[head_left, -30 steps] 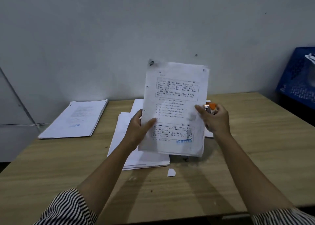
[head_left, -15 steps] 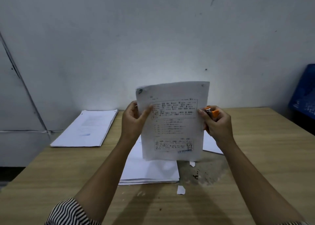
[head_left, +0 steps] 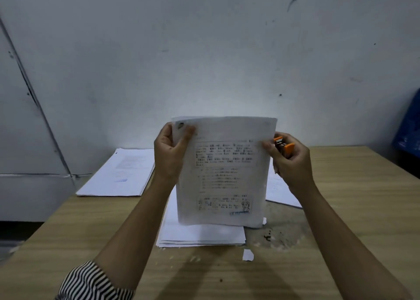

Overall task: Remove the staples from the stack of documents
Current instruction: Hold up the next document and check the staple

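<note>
Left hand (head_left: pixel 170 154) pinches the white printed document sheaf (head_left: pixel 223 172) at its eleven-o'clock corner, upright above the tan wooden table (head_left: pixel 341 208); right hand (head_left: pixel 288 161) grips its three-o'clock edge plus the orange staple remover (head_left: pixel 284 148). Judging by the stacks lying about, work remains.

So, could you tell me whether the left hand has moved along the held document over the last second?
Yes. The left hand has slid up the document, from its lower left edge to the top-left corner.

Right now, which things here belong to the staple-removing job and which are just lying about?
In the job: held document; orange staple remover in right hand; left hand; paper stack beneath.

Lying about: paper scrap; blue crate; table.
</note>
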